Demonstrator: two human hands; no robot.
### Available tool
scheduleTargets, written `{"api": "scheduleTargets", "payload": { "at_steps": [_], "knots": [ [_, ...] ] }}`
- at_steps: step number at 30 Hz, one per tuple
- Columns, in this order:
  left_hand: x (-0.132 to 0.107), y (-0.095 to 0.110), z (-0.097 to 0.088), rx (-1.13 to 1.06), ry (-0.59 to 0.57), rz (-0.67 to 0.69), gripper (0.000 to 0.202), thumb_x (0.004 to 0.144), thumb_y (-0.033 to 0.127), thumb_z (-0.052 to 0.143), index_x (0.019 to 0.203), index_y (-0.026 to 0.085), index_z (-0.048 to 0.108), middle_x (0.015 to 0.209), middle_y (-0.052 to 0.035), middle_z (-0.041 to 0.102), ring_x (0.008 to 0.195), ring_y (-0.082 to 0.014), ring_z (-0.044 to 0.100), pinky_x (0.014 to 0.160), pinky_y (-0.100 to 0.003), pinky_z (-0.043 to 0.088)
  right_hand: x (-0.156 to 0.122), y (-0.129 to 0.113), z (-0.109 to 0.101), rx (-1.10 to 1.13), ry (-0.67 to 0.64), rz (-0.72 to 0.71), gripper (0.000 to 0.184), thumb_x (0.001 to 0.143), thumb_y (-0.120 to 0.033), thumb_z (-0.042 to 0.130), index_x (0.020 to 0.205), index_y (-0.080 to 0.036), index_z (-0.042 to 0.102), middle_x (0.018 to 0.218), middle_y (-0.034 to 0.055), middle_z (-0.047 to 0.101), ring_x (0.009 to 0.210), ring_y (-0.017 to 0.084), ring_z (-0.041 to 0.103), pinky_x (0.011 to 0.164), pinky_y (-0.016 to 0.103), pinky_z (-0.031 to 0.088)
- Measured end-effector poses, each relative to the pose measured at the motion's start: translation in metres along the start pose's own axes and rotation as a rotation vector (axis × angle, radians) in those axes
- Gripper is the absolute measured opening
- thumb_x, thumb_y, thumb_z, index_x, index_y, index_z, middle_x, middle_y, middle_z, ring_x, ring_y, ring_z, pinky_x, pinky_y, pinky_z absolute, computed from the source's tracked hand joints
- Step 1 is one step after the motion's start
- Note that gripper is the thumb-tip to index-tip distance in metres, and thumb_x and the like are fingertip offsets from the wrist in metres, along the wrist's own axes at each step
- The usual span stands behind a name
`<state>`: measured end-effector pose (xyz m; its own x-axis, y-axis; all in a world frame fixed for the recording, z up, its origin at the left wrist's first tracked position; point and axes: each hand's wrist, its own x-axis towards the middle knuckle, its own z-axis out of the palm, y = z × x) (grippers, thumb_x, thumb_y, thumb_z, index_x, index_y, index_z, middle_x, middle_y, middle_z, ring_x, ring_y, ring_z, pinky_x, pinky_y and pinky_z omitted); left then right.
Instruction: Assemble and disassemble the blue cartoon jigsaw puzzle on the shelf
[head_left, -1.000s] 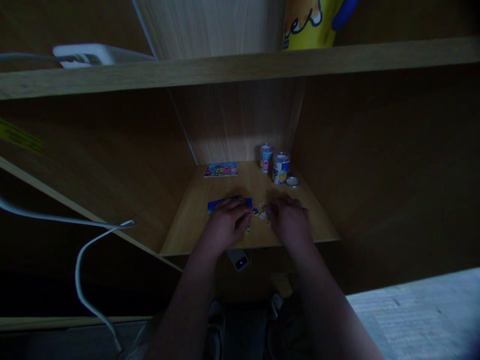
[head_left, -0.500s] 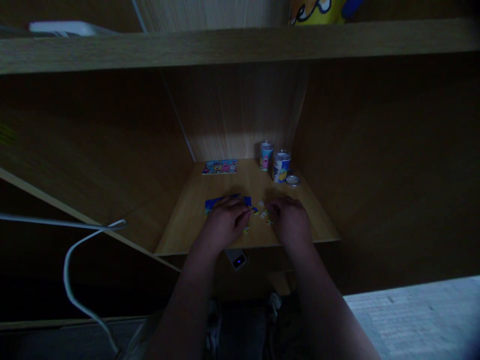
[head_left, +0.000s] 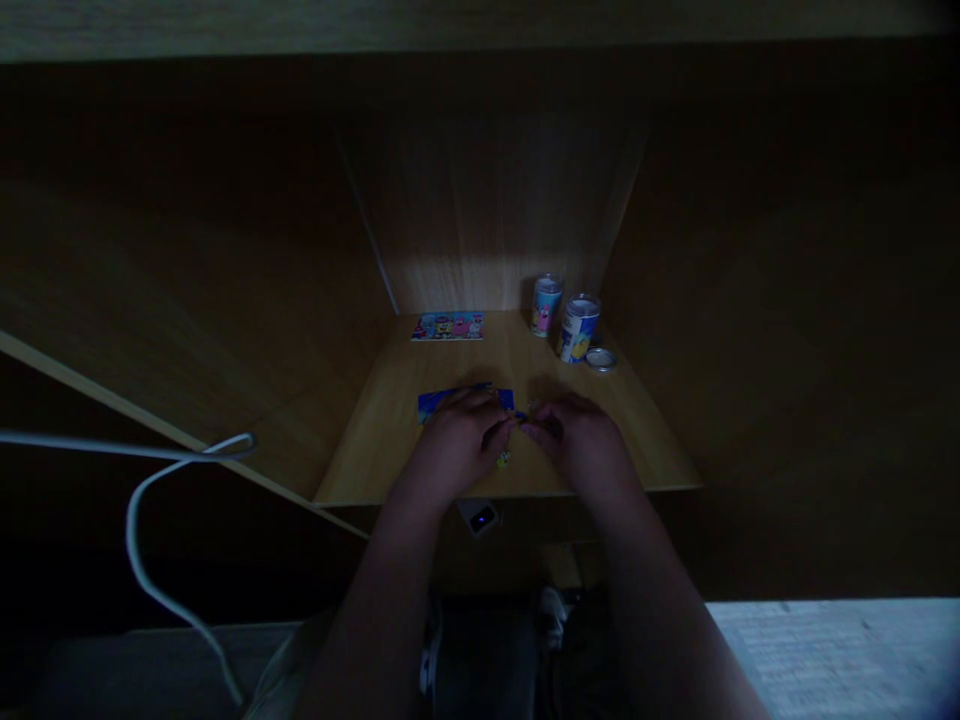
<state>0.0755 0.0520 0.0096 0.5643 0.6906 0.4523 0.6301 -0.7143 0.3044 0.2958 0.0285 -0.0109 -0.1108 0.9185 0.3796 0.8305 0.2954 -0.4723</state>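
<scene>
My left hand (head_left: pixel 466 437) is closed in a pinch beside a partly joined strip of blue jigsaw puzzle (head_left: pixel 430 406), covering much of it. Whatever its fingertips hold is too dark and small to make out. My right hand (head_left: pixel 583 437) is closed too, its thumb and forefinger pinching at a small blue jigsaw piece (head_left: pixel 520 415). Both sets of fingertips nearly meet around that piece. A yellowish loose piece (head_left: pixel 503 459) lies below my left thumb. My right hand hides most of the other loose pieces.
A cartoon picture card (head_left: pixel 448 326) lies at the back left of the wooden shelf (head_left: pixel 360 470). Two printed cans (head_left: pixel 546 306) (head_left: pixel 578 330) stand at the back right, a round lid (head_left: pixel 601 359) beside them. Side walls and an upper board (head_left: pixel 480 28) enclose the space. A white cable (head_left: pixel 139 550) hangs left.
My right hand has moved left, bringing its fingertips close to my left hand's and over the loose pieces. The view has tipped downward slightly; the left hand stays by the strip.
</scene>
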Motion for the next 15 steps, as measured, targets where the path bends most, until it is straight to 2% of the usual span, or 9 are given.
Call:
{"api": "scheduleTargets", "payload": {
  "at_steps": [4,9,15],
  "knots": [
    [0.0009,0.001,-0.0006,0.01,-0.009,-0.006,0.013,0.104,0.02,0.069,0.094,0.022,0.076,0.102,-0.0066,0.078,0.102,-0.0255,0.072,0.094,-0.044,0.057,-0.0015,-0.003,-0.0003,-0.031,0.035,-0.002,0.011,0.105,-0.029,0.074,0.099,-0.021,0.079,0.102,0.0085,0.079,0.095,0.025,0.074,0.087,0.036,0.053],
    [0.0005,-0.001,0.0014,0.013,0.0,-0.005,0.013,0.105,0.021,0.068,0.094,0.022,0.076,0.102,-0.0063,0.078,0.101,-0.0252,0.072,0.093,-0.043,0.058,-0.0034,-0.0034,0.001,-0.072,0.095,0.071,0.023,0.111,-0.027,0.059,0.103,-0.02,0.08,0.104,0.0114,0.08,0.09,0.025,0.075,0.083,0.035,0.054],
    [0.0015,-0.0004,0.0004,0.022,-0.018,-0.013,0.014,0.103,0.019,0.069,0.091,0.022,0.074,0.099,-0.0057,0.077,0.098,-0.025,0.072,0.092,-0.043,0.057,-0.0035,-0.003,-0.0002,0.024,0.105,0.108,0.019,0.107,-0.024,0.061,0.106,-0.022,0.079,0.109,0.0109,0.082,0.095,0.026,0.077,0.086,0.035,0.055]
  ]
}}
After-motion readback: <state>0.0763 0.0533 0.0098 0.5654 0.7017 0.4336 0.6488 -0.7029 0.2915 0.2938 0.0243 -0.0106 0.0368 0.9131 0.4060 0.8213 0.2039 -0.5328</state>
